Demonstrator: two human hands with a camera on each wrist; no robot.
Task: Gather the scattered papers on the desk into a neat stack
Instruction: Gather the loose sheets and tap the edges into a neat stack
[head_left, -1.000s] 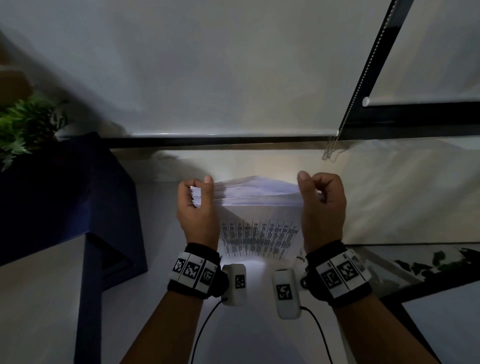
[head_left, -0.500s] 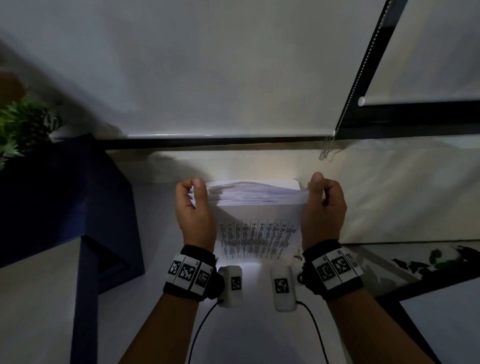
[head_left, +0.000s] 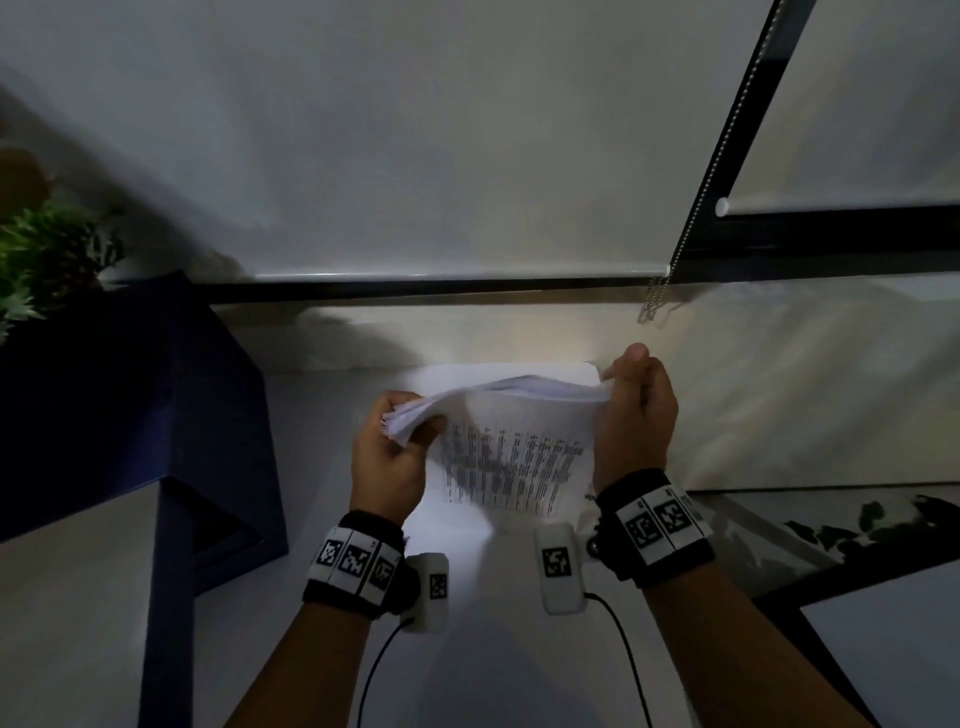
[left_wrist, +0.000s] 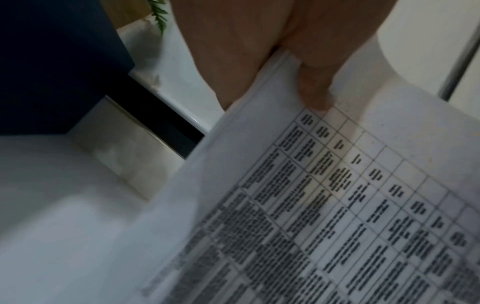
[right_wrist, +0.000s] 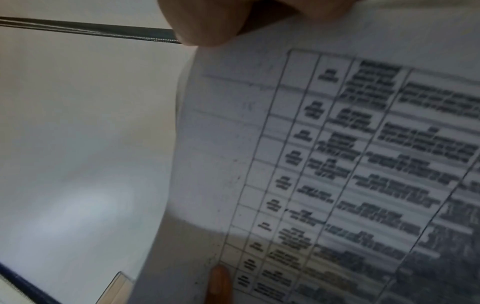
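Both hands held one stack of papers upright above the white desk, a side edge in each. The left hand curled its fingers and thumb around the stack's left edge, where the sheet ends fanned slightly; in the left wrist view the thumb pressed on the printed front page near its top corner. The right hand pinched the right edge, sitting higher than the left, so the stack's top edge sloped down to the left and bowed between the two grips. The front sheet carried a printed table (its text too blurred to read), and it faced the person. In the right wrist view a fingertip lay against that sheet's lower margin. Beyond the papers stood the pale wall, a drawn roller blind and its bead chain. A dark blue box sat on the desk to the left, with a green plant behind it.
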